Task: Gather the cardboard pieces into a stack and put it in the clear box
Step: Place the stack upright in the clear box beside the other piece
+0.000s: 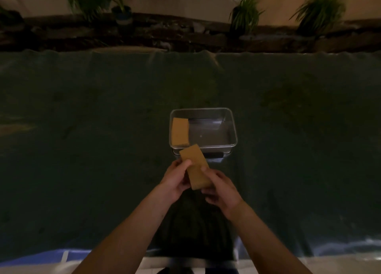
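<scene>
Both the left hand (175, 180) and right hand (219, 189) grip a cardboard stack (194, 166) just before the clear box (234, 129), where another cardboard piece (180, 131) lies, on a dark-covered desk (82, 129); potted plants (245, 11) line the dim room behind.

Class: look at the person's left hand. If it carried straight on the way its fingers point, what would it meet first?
Probably the near wall of the clear box. The left hand points up and forward, sharing the held cardboard stack with the right hand; that stack would likely touch first. Depth is unclear.
</scene>
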### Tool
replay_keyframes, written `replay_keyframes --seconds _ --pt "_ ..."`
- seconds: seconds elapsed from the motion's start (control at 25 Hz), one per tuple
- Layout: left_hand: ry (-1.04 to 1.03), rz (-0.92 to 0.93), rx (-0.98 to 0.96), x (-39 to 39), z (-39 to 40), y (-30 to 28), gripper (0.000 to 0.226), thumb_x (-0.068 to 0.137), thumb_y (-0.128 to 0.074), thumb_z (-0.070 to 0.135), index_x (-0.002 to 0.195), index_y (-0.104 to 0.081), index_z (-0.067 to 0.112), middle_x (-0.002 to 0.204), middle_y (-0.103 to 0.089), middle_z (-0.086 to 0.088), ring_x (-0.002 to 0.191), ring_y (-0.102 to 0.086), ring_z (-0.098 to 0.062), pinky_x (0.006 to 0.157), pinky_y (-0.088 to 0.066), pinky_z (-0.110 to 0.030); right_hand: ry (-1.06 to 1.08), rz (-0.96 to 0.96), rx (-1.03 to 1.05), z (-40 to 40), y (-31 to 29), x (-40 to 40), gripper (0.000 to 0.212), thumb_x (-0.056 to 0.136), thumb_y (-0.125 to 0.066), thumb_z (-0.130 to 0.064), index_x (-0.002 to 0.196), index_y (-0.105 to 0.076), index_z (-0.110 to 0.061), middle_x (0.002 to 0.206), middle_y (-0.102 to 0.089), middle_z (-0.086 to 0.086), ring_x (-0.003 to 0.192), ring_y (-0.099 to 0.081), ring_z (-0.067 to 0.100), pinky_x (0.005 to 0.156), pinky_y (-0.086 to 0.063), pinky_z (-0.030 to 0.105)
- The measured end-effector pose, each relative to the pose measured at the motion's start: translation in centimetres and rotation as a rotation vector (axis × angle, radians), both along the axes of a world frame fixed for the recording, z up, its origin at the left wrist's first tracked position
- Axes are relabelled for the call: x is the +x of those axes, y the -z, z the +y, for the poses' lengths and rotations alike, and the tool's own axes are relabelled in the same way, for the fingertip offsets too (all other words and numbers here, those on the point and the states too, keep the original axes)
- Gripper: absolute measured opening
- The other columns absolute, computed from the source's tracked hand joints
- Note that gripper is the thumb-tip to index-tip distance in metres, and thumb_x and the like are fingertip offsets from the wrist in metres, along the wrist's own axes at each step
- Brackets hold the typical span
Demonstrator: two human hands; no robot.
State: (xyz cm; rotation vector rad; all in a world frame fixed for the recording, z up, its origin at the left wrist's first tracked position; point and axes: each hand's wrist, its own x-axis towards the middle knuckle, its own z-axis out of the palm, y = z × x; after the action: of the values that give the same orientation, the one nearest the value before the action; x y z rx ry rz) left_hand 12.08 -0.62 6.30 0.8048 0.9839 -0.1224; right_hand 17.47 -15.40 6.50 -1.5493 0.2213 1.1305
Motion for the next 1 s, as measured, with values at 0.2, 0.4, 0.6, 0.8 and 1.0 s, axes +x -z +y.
replay_keyframes --seconds 0.2,0.4,0.6,0.8,1.0 --pt "0.186 -0.01 0.105 4.2 -3.3 -1.2 0.052 0.081 -0.075 0.03 0.128 -0.053 0.028 0.131 -0.057 -0.007 0.12 -0.054 -0.03 0.102 -0.046 -0.055 0.05 0.004 0.042 -0.6 -1.9 5.6 0.054 0.081 -0.057 -0.064 0.125 -0.051 -0.035 0.119 -0.06 0.004 0.108 -0.058 0.026 0.094 -0.05 0.053" --pt "0.027 0.01 0.179 8.9 -6.7 -2.5 0.056 0.081 -0.071 0.036 0.133 -0.051 0.029 0.129 -0.055 -0.006 0.117 -0.052 -0.028 0.104 -0.042 -0.052 0.075 -0.099 0.006 -0.4 -3.1 9.1 0.045 0.09 -0.052 -0.048 0.132 -0.043 -0.034 0.11 -0.056 -0.003 0.098 -0.054 0.016 0.082 -0.046 0.037" --pt "0.005 0.033 0.309 11.8 -8.2 -3.7 0.045 0.087 -0.058 0.043 0.13 -0.048 0.033 0.13 -0.05 -0.006 0.118 -0.048 -0.028 0.109 -0.035 -0.054 0.051 -0.114 0.025 -0.1 -3.3 11.9 0.047 0.09 -0.051 -0.049 0.134 -0.04 -0.038 0.107 -0.053 -0.007 0.093 -0.05 0.011 0.076 -0.038 0.035" --pt "-0.028 0.059 0.312 14.1 -7.4 -3.9 0.025 0.089 -0.056 0.04 0.113 -0.048 0.037 0.128 -0.048 -0.006 0.116 -0.047 -0.027 0.109 -0.035 -0.053 0.063 -0.112 0.032 1.1 -2.8 13.8 0.041 0.09 -0.049 -0.05 0.13 -0.043 -0.041 0.11 -0.052 -0.005 0.098 -0.05 0.015 0.084 -0.039 0.038" --pt "-0.054 0.052 0.295 16.0 -5.2 -3.5 0.033 0.089 -0.057 0.037 0.12 -0.043 0.037 0.127 -0.047 -0.006 0.117 -0.045 -0.027 0.109 -0.034 -0.053 0.078 -0.197 0.009 3.5 -2.1 15.6 0.032 0.092 -0.047 -0.048 0.122 -0.052 -0.037 0.114 -0.058 -0.001 0.102 -0.054 0.017 0.089 -0.043 0.039"
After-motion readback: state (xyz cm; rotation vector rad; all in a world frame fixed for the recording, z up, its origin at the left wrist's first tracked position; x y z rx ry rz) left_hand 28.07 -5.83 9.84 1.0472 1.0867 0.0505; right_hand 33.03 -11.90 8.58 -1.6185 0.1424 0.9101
